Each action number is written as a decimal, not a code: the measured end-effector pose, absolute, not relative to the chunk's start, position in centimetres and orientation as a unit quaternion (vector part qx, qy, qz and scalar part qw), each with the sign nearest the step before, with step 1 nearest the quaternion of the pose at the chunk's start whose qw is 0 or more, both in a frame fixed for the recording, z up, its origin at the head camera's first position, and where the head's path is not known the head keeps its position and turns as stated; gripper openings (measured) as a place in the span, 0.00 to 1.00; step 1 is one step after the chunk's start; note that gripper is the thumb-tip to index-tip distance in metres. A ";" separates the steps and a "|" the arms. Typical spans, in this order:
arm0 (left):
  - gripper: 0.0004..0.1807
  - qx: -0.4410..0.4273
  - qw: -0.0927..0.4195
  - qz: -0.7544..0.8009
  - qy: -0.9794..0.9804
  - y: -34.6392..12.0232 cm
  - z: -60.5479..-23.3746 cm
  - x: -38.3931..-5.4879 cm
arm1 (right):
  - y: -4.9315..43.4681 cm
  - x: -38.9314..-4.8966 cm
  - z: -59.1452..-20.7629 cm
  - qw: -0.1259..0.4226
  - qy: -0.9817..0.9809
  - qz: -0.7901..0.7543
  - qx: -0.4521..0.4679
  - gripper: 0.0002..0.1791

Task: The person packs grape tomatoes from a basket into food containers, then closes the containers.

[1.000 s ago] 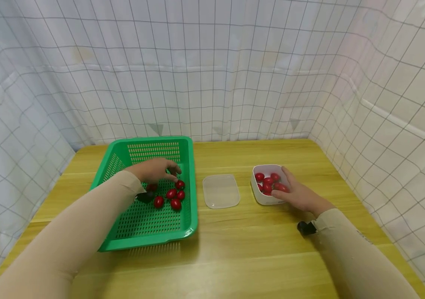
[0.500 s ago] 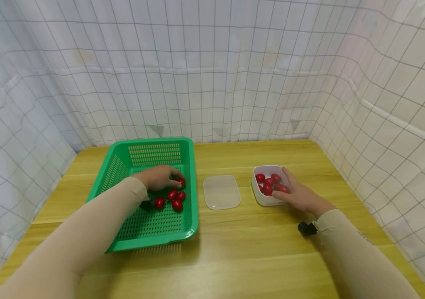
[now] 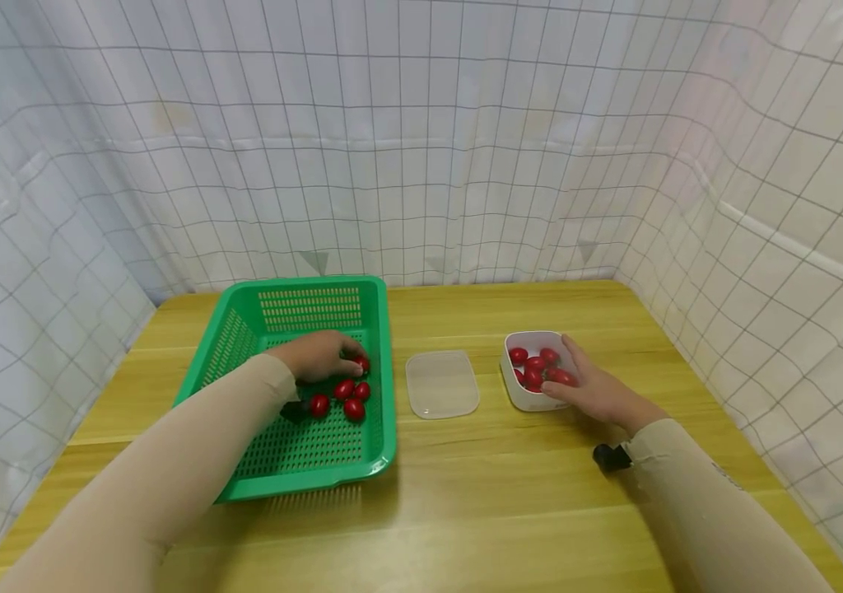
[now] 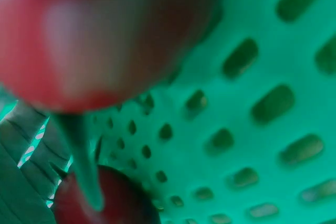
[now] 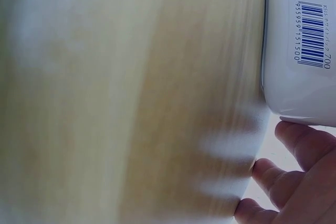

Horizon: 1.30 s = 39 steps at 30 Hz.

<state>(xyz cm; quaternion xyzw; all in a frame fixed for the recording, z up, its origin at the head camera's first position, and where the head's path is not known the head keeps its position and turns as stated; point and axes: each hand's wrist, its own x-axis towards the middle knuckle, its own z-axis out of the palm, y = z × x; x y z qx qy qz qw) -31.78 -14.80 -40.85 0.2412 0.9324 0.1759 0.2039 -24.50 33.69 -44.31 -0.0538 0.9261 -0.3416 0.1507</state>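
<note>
My left hand reaches down into the green plastic basket and pinches a red cherry tomato near the basket's right wall. Several other tomatoes, including one nearest the front, lie on the basket floor just below the hand. In the left wrist view a blurred tomato looms close, with a second tomato and green stem behind it. On the right, my right hand holds a white plastic container at its right side. Several red tomatoes lie inside it. Fingers touch its outer wall.
Between basket and container, a translucent square lid lies flat on the wooden table. White grid-patterned curtains close off the back and both sides. Dark camera mounts sit at both wrists.
My left hand has lowered slightly to the right, and its fingers have closed on a tomato by the basket's right wall. The right hand keeps its hold on the container.
</note>
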 end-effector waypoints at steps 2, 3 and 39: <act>0.20 0.244 0.202 0.174 0.932 -14.8 -40.9 -31.8 | 33.8 -24.5 -44.3 0.150 0.927 -0.340 -0.055 0.66; 0.20 0.245 0.201 0.172 0.933 -14.8 -40.9 -31.8 | 33.8 -24.5 -44.4 0.150 0.926 -0.341 -0.055 0.66; 0.20 0.245 0.200 0.160 0.935 -14.7 -41.3 -31.8 | 33.7 -24.2 -44.1 0.144 0.922 -0.354 -0.057 0.66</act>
